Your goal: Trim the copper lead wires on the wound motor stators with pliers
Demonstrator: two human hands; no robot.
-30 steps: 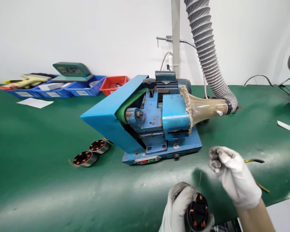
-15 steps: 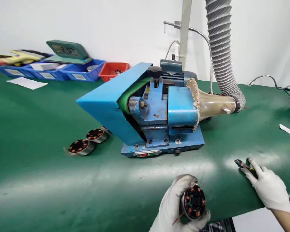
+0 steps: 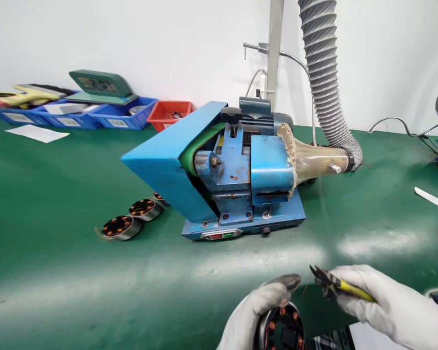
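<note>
A green surface point(image 3: 76, 272) spreads across the whole view, and on its middle stands a blue belt machine point(image 3: 168, 170) with a green belt under its angled cover. A ribbed grey hose point(image 3: 319, 68) comes down behind to the right and joins a cloudy funnel point(image 3: 316, 160) fixed to the machine's right end. Blue bins point(image 3: 118, 122) line the back left, with an orange-red bin point(image 3: 170, 114) beside them and a green clock point(image 3: 100, 83) on top. The two white-gloved hands are apart from each other at the lower right: the right hand point(image 3: 383, 301) is closed around the yellow handles of the cutters point(image 3: 354, 290), whose tips point left toward the other hand; the left hand point(image 3: 248, 311) is clamped around a copper-wound ring point(image 3: 282, 330), near the bottom edge, its lower part out of view. Two similar rings point(image 3: 120, 228) lie side by side left of the machine, a third partly hidden behind its cover. Thinnest of all, a faint wire point(image 3: 305, 290) shows between the left fingertips and the cutters.
</note>
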